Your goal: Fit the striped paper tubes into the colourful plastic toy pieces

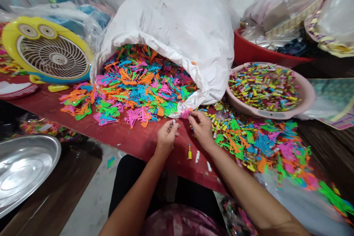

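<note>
1. Left hand [166, 137]: curled, thumb and forefinger pinched on a small white piece [174, 122], which is mostly hidden, so its exact form is unclear. Held just above the table, not resting on anything.
2. Right hand [201, 129]: fingers drawn together, pinching a pink plastic piece [185, 113] at the near edge of the heap. The two hands are close, nearly fingertip to fingertip.
3. Just below the hands, on the red tabletop [121, 143]: a small yellow-and-red tube piece [189, 153], standing upright, and white scraps [197, 156].
4. Ahead of the hands: a heap of flat multicoloured plastic shapes [138, 84] spilling from the mouth of a white woven sack [171, 18]. Orange, pink, green and blue dominate.
5. To the right: a second spread of plastic shapes [262, 143], mixed with striped tubes, runs along the table past the right forearm.
6. Beyond it: a pink basin [306, 92] full of striped tubes [264, 86] — a red tub [257, 49] behind it, stuffed with plastic bags.
7. Farther out: a yellow cartoon-faced fan [47, 49] at far left — a steel tray [24, 166] lower left, off the table.
</note>
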`<state>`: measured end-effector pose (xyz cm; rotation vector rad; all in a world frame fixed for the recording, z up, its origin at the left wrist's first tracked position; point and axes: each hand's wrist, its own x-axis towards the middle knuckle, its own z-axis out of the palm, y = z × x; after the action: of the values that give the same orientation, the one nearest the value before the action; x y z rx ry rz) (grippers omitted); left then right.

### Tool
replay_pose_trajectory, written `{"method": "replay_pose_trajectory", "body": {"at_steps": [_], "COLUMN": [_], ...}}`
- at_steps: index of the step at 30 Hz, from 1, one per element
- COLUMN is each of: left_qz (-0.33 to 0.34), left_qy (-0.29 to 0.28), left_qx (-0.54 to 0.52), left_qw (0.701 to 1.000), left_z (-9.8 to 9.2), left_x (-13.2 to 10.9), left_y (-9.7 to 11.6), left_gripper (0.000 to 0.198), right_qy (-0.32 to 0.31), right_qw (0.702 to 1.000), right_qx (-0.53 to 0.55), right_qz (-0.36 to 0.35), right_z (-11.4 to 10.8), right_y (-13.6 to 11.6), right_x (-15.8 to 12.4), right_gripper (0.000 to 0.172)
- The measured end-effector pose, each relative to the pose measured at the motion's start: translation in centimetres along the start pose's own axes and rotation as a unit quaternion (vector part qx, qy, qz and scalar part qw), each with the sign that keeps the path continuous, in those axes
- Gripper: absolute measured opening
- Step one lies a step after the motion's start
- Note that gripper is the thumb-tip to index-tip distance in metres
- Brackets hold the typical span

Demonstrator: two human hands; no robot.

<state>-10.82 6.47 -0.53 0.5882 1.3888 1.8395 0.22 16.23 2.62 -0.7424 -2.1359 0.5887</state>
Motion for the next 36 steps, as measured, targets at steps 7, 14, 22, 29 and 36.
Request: {"method": "replay_pose_trajectory", "body": {"at_steps": [7, 14, 22, 29, 36], "left_qz": [-0.015, -0.037, -0.002, 0.130, 0.108], "left_qy": [-0.086, -0.208, -0.142, -0.116, -0.080], "left_qx": [-0.020, 0.018, 0.050, 0.158, 0.165], "left_qw": [0.996, 0.977, 0.989, 0.972, 0.977], "left_z": [-0.6, -0.6, 0.2, 1.6, 1.8], "left_x": [-0.4, -0.9, -1.2, -2.0, -2.3], "left_y": [0.4, 0.7, -0.2, -0.6, -1.5], "left_gripper": [0.034, 0.034, 0.032, 0.023, 0.019], "right_qy": [-0.083, -0.169, -0.150, -0.046, 0.003], "right_qw": [0.992, 0.980, 0.985, 0.975, 0.996], "right_qx": [0.027, -0.029, 0.055, 0.153, 0.039], "right_qz": [-0.095, -0.097, 0.066, 0.152, 0.083], "right_z": [-0.5, -4.0, -6.0, -6.1, -5.1], "right_y": [-1.4, -0.3, -0.3, -2.2, -3.7], "right_x": [-2.4, -0.5, -2.5, -4.1, -4.9], "right_gripper": [0.020, 0.042, 0.023, 0.017, 0.018]}}
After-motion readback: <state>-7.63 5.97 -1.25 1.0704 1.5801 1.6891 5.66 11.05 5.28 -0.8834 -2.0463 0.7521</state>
